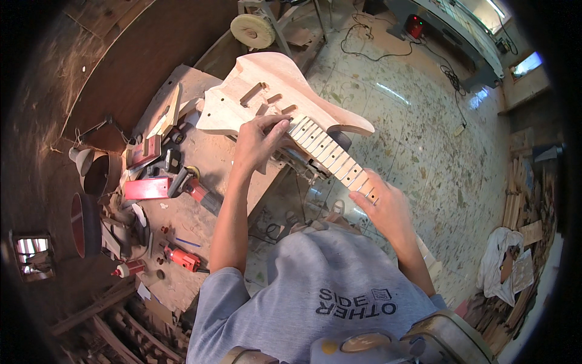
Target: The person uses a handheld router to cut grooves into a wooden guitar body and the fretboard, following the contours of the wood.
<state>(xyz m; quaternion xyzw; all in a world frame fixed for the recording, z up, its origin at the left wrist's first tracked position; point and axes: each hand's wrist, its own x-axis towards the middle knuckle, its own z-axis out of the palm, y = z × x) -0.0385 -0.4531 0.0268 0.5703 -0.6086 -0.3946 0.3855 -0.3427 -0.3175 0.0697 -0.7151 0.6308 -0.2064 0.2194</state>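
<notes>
An unpainted electric guitar body (248, 79) of pale wood, with routed cavities, extends beyond the workbench's edge. A fretted guitar neck (330, 151) with dark dots meets it and slants down toward me on the right. My left hand (260, 136) lies over the body near that joint, its fingers and thumb drawn together by the neck's end; its fingertips' exact hold is partly hidden. My right hand (388, 203) is wrapped around the neck's near end, the thumb on top of the frets. Under the neck, a metal vise-like fixture (306, 167) shows at the bench edge.
On the workbench (203, 161) lie a red power tool (182, 258), a red block (147, 188), a glue bottle (128, 268) and wood scraps. A round buffing wheel (253, 31) stands beyond the guitar. Cables (382, 57) cross the floor; stacked wood (515, 194) lines the right wall.
</notes>
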